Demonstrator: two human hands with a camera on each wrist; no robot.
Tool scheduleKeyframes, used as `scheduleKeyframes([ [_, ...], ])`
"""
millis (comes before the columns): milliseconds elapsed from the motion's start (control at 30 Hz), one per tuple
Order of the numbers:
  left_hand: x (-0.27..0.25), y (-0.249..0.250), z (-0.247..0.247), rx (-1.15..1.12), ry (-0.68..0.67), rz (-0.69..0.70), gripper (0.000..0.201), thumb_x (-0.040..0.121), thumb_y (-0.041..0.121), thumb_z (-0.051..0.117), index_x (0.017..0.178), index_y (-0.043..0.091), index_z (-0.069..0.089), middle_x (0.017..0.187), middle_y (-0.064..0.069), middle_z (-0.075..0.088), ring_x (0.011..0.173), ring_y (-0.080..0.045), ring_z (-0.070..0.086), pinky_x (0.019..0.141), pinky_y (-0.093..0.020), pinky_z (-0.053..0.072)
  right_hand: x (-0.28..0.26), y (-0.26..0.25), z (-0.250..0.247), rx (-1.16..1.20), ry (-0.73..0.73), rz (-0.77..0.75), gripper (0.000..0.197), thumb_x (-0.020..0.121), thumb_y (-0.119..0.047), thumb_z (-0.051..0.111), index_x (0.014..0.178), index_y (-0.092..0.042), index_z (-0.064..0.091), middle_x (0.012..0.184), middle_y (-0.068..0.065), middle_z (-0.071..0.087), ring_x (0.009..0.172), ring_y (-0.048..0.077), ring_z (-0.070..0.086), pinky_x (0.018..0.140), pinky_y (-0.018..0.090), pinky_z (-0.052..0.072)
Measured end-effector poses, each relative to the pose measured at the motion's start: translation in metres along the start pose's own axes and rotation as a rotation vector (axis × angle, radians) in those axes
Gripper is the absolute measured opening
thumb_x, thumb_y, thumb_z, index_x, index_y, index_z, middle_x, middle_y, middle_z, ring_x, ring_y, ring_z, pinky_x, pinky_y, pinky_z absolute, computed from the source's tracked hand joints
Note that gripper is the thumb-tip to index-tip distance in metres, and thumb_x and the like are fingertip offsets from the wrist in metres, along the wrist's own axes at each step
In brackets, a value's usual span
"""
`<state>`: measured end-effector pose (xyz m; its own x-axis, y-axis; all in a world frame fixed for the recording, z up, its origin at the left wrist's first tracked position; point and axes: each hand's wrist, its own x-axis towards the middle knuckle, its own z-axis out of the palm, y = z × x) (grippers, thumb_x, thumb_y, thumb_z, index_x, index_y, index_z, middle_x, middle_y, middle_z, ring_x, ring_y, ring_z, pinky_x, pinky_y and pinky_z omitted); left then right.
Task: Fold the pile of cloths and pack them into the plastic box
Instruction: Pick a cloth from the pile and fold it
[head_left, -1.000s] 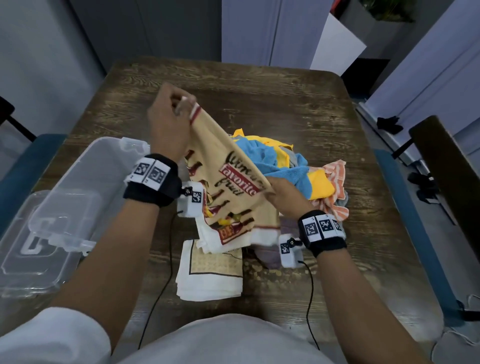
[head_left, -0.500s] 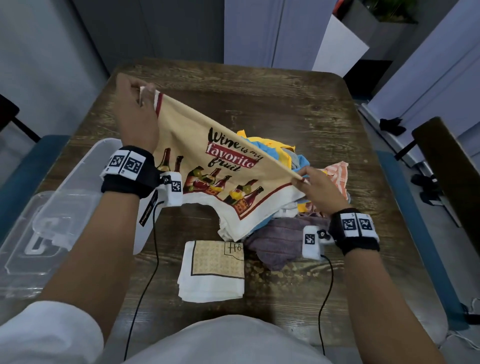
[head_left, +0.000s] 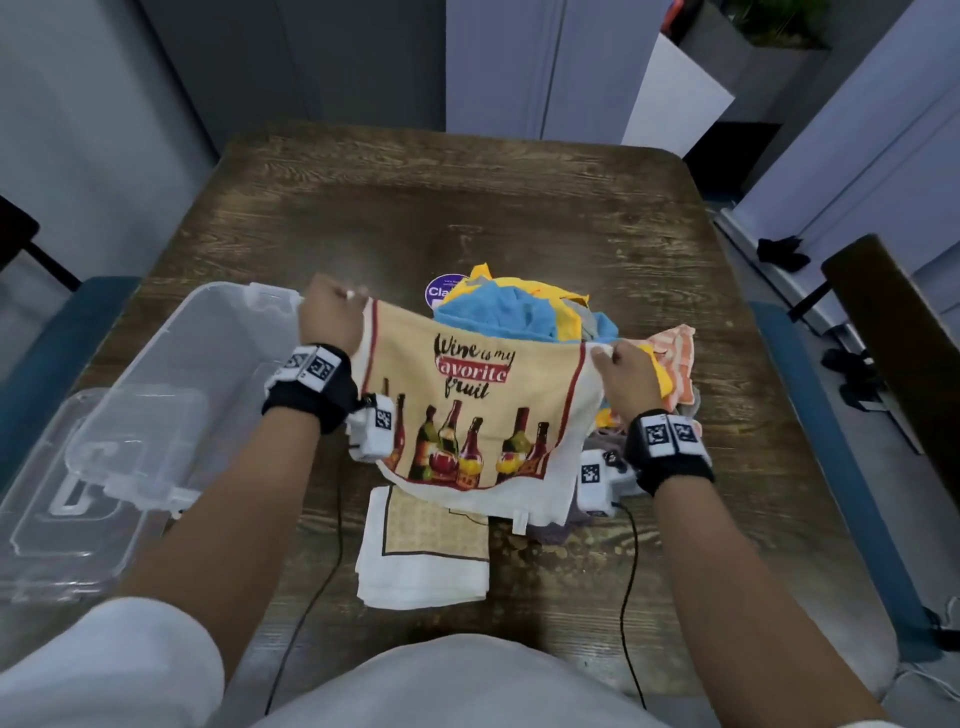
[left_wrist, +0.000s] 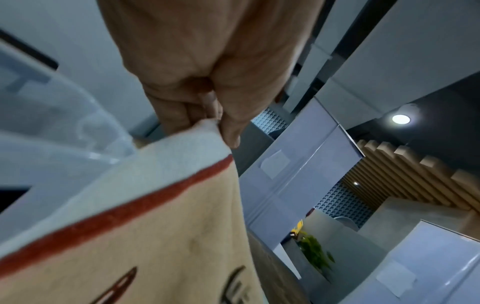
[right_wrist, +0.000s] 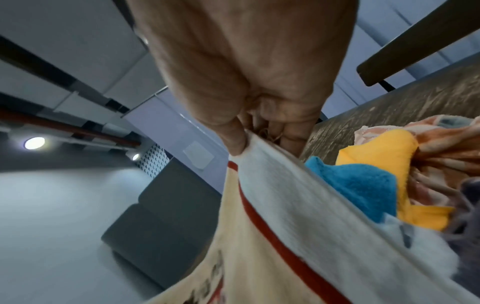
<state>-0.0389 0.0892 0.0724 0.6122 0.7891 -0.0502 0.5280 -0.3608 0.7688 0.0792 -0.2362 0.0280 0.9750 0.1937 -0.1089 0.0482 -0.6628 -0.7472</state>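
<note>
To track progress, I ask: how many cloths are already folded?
1: a white folded cloth on the near side of the table, its far edge hidden by the held wine towel. The pile may hide others.

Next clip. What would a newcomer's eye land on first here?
The beige towel printed with wine bottles and "Wine is my favorite fruit", held spread at centre, the left hand and right hand each pinching a top corner. Behind it lies a heap of blue, yellow and orange cloths on the dark wooden table; an open clear plastic box stands to its left, a folded white cloth near the person.
</note>
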Motion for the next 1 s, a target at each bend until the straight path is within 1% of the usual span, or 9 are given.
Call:
scheduleKeyframes([
  [100, -0.027, -0.011, 0.028, -0.073, -0.082, -0.048, 0.023, 0.096, 0.031, 0.065, 0.099, 0.009, 0.063, 0.092, -0.004, 0.068, 0.086, -0.021, 0.063, 0.089, -0.038, 0.052, -0.013, -0.003, 0.018, -0.036, -0.057, 0.008, 0.043, 0.101, -0.024, 0.055, 0.063, -0.016, 0.038, 0.063, 0.001, 0.042, 0.067, 0.023, 0.043, 0.057, 0.035, 0.027],
  [200, -0.054, -0.012, 0.051, -0.183, -0.136, -0.011, 0.019, 0.096, 0.036, 0.065, 0.098, 0.018, 0.061, 0.088, 0.007, 0.063, 0.083, -0.014, 0.061, 0.083, -0.04, 0.056, -0.024, -0.011, 0.034, 0.019, -0.128, 0.002, 0.038, 0.098, -0.024, 0.062, 0.065, -0.017, 0.044, 0.064, 0.003, 0.049, 0.066, 0.024, 0.05, 0.063, 0.038, 0.038],
  [267, -0.072, -0.003, 0.061, -0.217, -0.169, 0.05, 0.018, 0.096, 0.036, 0.066, 0.098, 0.02, 0.058, 0.092, 0.009, 0.063, 0.085, -0.009, 0.061, 0.077, -0.031, 0.052, -0.034, -0.023, 0.044, 0.221, -0.174, 0.053, 0.022, 0.096, -0.018, 0.066, 0.078, -0.017, 0.054, 0.075, 0.005, 0.062, 0.067, 0.022, 0.06, 0.066, 0.04, 0.052],
  [367, -0.096, 0.009, 0.076, -0.228, -0.216, 0.114, 0.017, 0.093, 0.034, 0.07, 0.091, 0.02, 0.06, 0.088, 0.008, 0.068, 0.081, -0.004, 0.064, 0.069, -0.022, 0.05, -0.054, -0.045, 0.056, 0.518, -0.274, 0.088, 0.011, 0.097, -0.009, 0.065, 0.088, -0.006, 0.059, 0.079, 0.009, 0.068, 0.066, 0.017, 0.066, 0.063, 0.028, 0.06],
  [500, -0.108, 0.013, 0.084, -0.257, -0.215, 0.154, 0.019, 0.089, 0.032, 0.075, 0.085, 0.016, 0.065, 0.076, 0.009, 0.07, 0.068, 0.004, 0.064, 0.056, -0.008, 0.044, -0.065, -0.053, 0.063, 0.691, -0.302, 0.104, 0.015, 0.098, -0.01, 0.064, 0.095, 0.005, 0.063, 0.08, 0.013, 0.07, 0.069, 0.02, 0.068, 0.07, 0.036, 0.062],
  [600, -0.11, 0.012, 0.08, -0.281, -0.234, 0.167, 0.02, 0.088, 0.032, 0.076, 0.085, 0.015, 0.067, 0.075, 0.01, 0.069, 0.067, 0.005, 0.064, 0.057, -0.009, 0.045, -0.065, -0.048, 0.061, 0.723, -0.302, 0.117, 0.014, 0.098, -0.008, 0.063, 0.097, 0.005, 0.064, 0.081, 0.016, 0.069, 0.068, 0.021, 0.067, 0.071, 0.035, 0.063],
  [733, -0.11, 0.011, 0.078, -0.282, -0.173, 0.158, 0.021, 0.088, 0.034, 0.076, 0.086, 0.016, 0.066, 0.078, 0.009, 0.071, 0.069, 0.002, 0.066, 0.059, -0.012, 0.05, -0.065, -0.05, 0.059, 0.778, -0.306, 0.128, 0.012, 0.098, -0.007, 0.063, 0.097, 0.005, 0.063, 0.085, 0.021, 0.067, 0.067, 0.022, 0.065, 0.066, 0.031, 0.062],
  [833, -0.111, 0.011, 0.078, -0.287, -0.165, 0.167, 0.021, 0.088, 0.036, 0.075, 0.084, 0.017, 0.065, 0.077, 0.008, 0.072, 0.07, -0.002, 0.068, 0.064, -0.021, 0.055, -0.066, -0.054, 0.057, 0.802, -0.332, 0.117, 0.016, 0.098, -0.008, 0.062, 0.101, 0.008, 0.064, 0.088, 0.024, 0.067, 0.066, 0.022, 0.066, 0.065, 0.029, 0.061],
  [1000, -0.116, 0.01, 0.082, -0.328, -0.251, 0.186, 0.022, 0.09, 0.035, 0.074, 0.082, 0.016, 0.067, 0.077, 0.007, 0.072, 0.07, -0.001, 0.068, 0.064, -0.018, 0.053, -0.07, -0.057, 0.054, 0.862, -0.341, 0.166, 0.045, 0.109, -0.031, 0.039, 0.1, 0.002, 0.068, 0.081, 0.019, 0.073, 0.072, 0.024, 0.072, 0.069, 0.032, 0.062],
])
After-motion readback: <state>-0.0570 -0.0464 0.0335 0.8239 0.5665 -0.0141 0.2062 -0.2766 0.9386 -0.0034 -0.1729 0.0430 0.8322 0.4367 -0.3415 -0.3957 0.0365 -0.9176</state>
